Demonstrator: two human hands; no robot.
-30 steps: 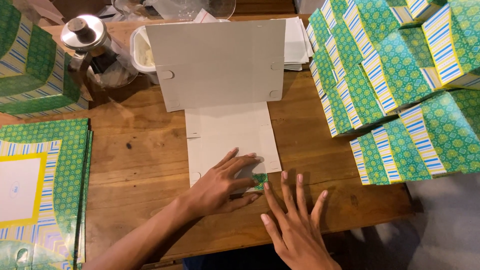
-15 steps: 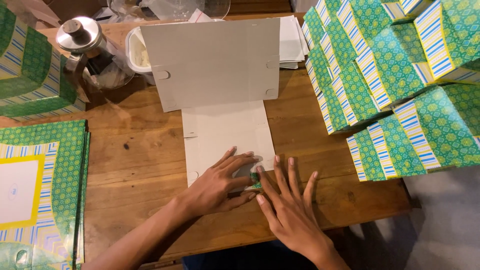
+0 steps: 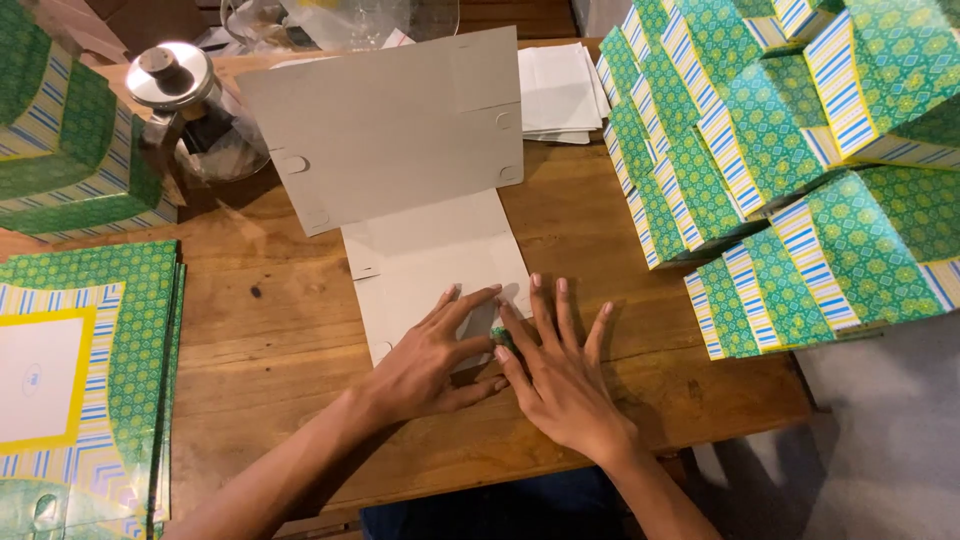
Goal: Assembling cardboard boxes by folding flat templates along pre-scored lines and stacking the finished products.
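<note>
A flat grey-white cardboard box blank (image 3: 430, 250) lies on the wooden table (image 3: 250, 350), its far panel folded up toward me. My left hand (image 3: 430, 360) lies flat on the blank's near edge, fingers spread. My right hand (image 3: 560, 375) rests flat beside it, fingers spread, partly on the blank's near right corner. A small green patterned flap (image 3: 500, 336) shows between the two hands.
Folded green patterned boxes with striped edges (image 3: 780, 150) are stacked at the right. Flat green printed sheets (image 3: 80, 380) are piled at the left, with more boxes (image 3: 60, 160) behind. A glass jar with a metal lid (image 3: 185, 110) and white sheets (image 3: 560, 95) stand at the back.
My right hand has slid forward and left from the table's edge onto the blank's corner, next to my left hand. My left hand has stayed in place.
</note>
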